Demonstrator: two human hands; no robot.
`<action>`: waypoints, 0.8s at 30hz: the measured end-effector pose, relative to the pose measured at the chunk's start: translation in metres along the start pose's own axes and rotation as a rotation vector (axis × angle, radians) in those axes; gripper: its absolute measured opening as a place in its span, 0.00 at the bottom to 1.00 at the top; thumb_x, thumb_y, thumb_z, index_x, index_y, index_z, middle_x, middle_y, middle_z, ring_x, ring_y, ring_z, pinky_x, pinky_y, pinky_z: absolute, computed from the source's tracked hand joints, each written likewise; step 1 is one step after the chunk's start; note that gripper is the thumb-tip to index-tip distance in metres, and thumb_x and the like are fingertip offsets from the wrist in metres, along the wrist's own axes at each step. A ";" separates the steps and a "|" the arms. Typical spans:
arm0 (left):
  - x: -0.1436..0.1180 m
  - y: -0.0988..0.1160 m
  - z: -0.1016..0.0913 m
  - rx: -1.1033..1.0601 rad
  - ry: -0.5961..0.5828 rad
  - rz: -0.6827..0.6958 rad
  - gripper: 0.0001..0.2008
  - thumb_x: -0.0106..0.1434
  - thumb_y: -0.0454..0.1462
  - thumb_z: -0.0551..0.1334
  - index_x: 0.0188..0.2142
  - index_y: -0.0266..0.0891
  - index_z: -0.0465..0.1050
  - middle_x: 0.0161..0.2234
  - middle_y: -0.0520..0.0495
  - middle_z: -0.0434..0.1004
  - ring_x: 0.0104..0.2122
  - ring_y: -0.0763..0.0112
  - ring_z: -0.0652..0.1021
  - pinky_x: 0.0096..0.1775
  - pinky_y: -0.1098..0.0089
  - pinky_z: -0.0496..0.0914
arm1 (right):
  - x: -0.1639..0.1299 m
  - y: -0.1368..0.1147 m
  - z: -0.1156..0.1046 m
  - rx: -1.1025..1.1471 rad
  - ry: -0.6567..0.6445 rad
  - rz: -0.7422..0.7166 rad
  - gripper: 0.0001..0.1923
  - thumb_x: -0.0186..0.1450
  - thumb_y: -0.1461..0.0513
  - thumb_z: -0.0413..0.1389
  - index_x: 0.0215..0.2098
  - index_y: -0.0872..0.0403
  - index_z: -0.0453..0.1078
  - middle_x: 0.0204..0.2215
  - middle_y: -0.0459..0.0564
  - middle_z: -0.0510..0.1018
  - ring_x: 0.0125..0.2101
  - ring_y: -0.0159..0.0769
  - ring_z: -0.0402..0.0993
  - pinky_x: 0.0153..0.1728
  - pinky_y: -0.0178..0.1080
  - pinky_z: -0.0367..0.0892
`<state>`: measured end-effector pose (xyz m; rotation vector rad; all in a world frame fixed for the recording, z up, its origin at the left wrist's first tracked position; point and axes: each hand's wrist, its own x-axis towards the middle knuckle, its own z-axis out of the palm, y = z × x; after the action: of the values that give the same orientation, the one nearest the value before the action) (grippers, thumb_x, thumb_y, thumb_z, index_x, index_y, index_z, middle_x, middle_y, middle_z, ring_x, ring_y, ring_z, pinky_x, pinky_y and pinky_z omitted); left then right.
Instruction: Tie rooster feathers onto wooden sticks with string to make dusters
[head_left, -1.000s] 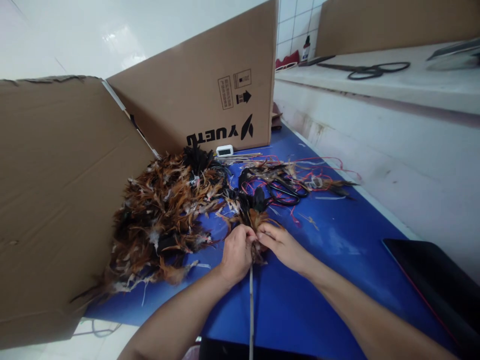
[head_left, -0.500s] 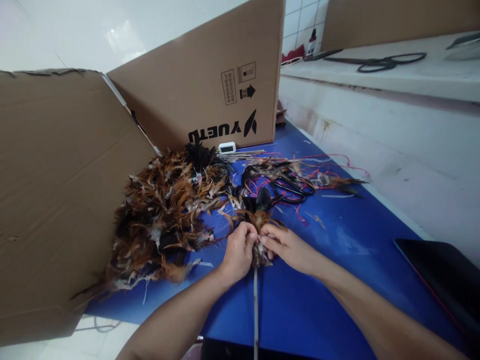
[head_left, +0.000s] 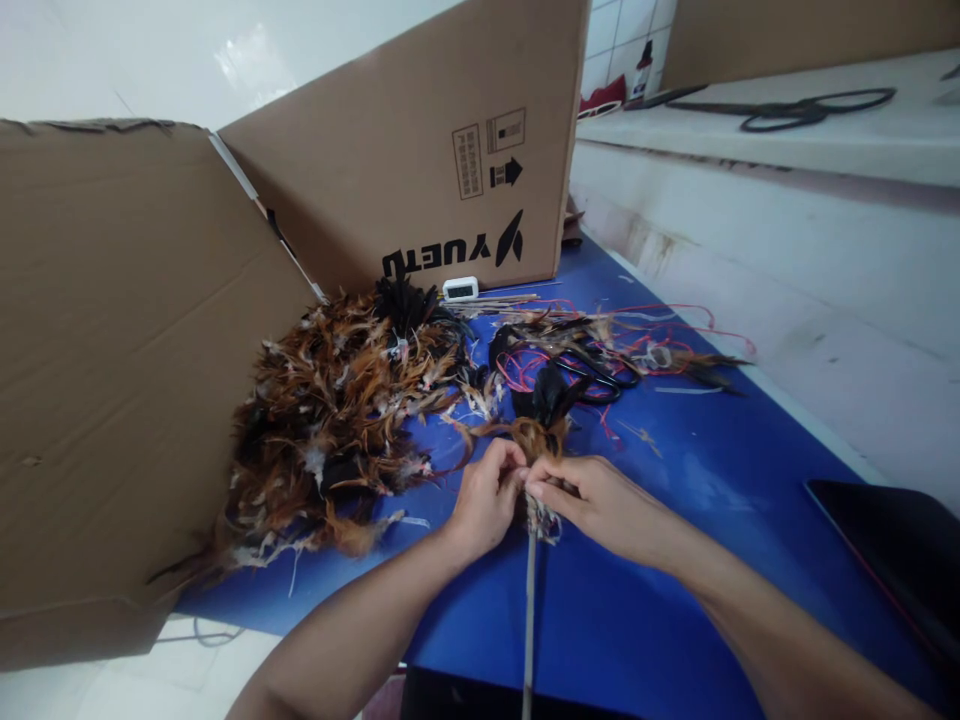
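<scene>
Brown and black feathers [head_left: 541, 432] are bunched around the far end of a thin stick [head_left: 529, 620], which runs back toward me. My left hand [head_left: 486, 497] is closed in a pinch at the left side of the bunch. From the right, my right hand [head_left: 592, 498] pinches at the same spot, its fingertips meeting the left ones. What lies between the fingertips is too small to make out. Pale quill ends [head_left: 544, 520] stick out below the hands around the stick. A large heap of brown feathers [head_left: 322, 420] lies to the left of my left hand.
Black-handled scissors [head_left: 600, 378] lie among pink string [head_left: 517, 372] and loose feathers beyond my hands. A small white digital display [head_left: 460, 289] stands by the cardboard box [head_left: 420, 150]. Larger scissors [head_left: 795, 110] rest on the white ledge. A dark flat object [head_left: 885, 560] lies at the right.
The view has shifted a little, and my hands and the stick now appear slightly farther right. My fingertips have drawn closer together at the feather bunch.
</scene>
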<state>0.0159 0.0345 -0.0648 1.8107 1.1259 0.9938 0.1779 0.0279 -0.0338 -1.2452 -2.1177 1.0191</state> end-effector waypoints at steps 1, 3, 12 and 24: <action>0.000 -0.001 0.000 -0.016 -0.004 -0.003 0.02 0.60 0.33 0.53 0.33 0.38 0.62 0.25 0.55 0.64 0.25 0.78 0.65 0.28 0.77 0.60 | 0.000 -0.001 0.000 0.007 0.014 0.005 0.13 0.63 0.58 0.46 0.27 0.54 0.67 0.19 0.42 0.64 0.20 0.28 0.57 0.21 0.32 0.51; 0.000 -0.002 0.000 -0.038 -0.012 -0.012 0.02 0.60 0.34 0.53 0.32 0.38 0.63 0.24 0.55 0.64 0.24 0.79 0.65 0.28 0.77 0.60 | 0.000 -0.001 0.000 0.035 0.033 0.018 0.14 0.64 0.57 0.45 0.27 0.54 0.67 0.19 0.42 0.64 0.20 0.28 0.57 0.21 0.32 0.52; 0.001 -0.007 0.002 -0.242 0.020 -0.064 0.06 0.60 0.39 0.55 0.32 0.38 0.61 0.22 0.56 0.62 0.20 0.81 0.64 0.23 0.78 0.60 | -0.001 0.001 -0.002 0.053 0.026 0.043 0.13 0.64 0.55 0.45 0.26 0.52 0.63 0.17 0.39 0.62 0.20 0.28 0.58 0.22 0.31 0.54; -0.003 -0.004 0.002 -0.358 -0.076 -0.117 0.10 0.60 0.43 0.56 0.33 0.39 0.59 0.21 0.55 0.65 0.19 0.80 0.68 0.23 0.77 0.65 | -0.002 -0.001 -0.007 0.096 -0.065 0.033 0.13 0.65 0.56 0.44 0.27 0.52 0.65 0.18 0.42 0.69 0.22 0.29 0.66 0.26 0.33 0.60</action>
<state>0.0154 0.0328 -0.0698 1.4670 0.9281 0.9781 0.1834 0.0281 -0.0283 -1.2195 -2.0763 1.1769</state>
